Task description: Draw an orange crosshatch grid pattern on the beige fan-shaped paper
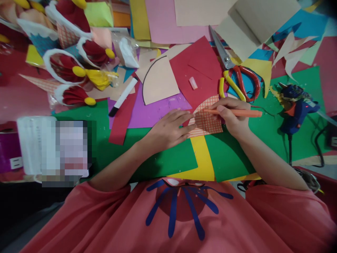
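My right hand (pixel 234 114) is closed around an orange marker (pixel 249 113), its tip resting over a fan-shaped paper piece (pixel 207 121) covered in an orange grid. Flat with fingers spread, my left hand (pixel 172 130) presses on the left edge of that piece. Beneath lie green sheets (pixel 163 158) and a yellow strip (pixel 206 158). Just above sits a red sheet (pixel 200 66) bearing a small whitish-pink block (pixel 193 83). A plain beige quarter-circle (pixel 160 82) with a dark curved edge lies up and to the left on purple paper (pixel 147 116).
Scissors (pixel 231 66) with red and yellow handles lie at upper right. A blue glue gun (pixel 297 109) with a cord rests at right. Several paper cone figures (pixel 71 70) crowd the upper left. A white marker (pixel 123 96), a face mask (pixel 37 140) and a blurred-out object (pixel 72 147) are left.
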A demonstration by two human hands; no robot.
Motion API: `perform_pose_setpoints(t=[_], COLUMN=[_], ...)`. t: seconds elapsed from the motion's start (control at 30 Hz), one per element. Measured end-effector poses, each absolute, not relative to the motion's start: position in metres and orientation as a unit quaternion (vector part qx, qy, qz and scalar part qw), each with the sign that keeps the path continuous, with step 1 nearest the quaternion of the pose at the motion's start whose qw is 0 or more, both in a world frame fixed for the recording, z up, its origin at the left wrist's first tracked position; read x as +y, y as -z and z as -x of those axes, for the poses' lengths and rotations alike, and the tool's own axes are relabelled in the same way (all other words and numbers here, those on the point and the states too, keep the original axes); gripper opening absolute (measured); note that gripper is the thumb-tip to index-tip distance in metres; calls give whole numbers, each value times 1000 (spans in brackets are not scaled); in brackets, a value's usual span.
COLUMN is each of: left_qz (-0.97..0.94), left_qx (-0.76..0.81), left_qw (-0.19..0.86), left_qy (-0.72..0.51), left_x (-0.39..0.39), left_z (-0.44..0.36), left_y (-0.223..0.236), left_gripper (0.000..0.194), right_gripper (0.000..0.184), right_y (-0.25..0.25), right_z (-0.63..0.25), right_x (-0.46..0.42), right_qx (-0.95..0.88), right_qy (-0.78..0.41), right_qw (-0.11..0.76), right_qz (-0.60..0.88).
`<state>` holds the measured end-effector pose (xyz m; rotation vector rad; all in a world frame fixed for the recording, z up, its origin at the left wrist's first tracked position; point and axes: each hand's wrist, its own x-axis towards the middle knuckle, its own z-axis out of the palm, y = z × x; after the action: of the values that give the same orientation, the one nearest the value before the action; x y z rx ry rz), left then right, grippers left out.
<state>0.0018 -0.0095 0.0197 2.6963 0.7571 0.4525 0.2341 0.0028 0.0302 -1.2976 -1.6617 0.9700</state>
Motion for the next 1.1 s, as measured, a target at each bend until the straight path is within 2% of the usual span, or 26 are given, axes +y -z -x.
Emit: perform_pose_setpoints(t=[0.1, 0.37, 0.6, 0.83, 1.1], left_qz=[-936, -935, -932, -934, -934], left_qx=[283, 291, 293, 289, 290], left_qw=[151, 139, 149, 150, 147], left_qy=[-146, -146, -152, -149, -149], left_x=[-9, -9, -9, -8, -8], left_z=[-1, -1, -1, -1, -1], left_y=[-19, -19, -18, -18, -18], left_gripper=[28, 29, 29, 30, 29], right_gripper=[27, 22, 22, 19, 19], right_y=[-33, -30, -28, -30, -31], right_z=[-235, -229, -229, -230, -229], right_x=[1, 10, 9, 9, 8], right_qx=[-651, -686, -694, -669, -676], right_qy=[-355, -401, -397, -461, -437], right_qw=[425, 332, 330, 323, 325], right_qz=[520, 509, 503, 485, 496])
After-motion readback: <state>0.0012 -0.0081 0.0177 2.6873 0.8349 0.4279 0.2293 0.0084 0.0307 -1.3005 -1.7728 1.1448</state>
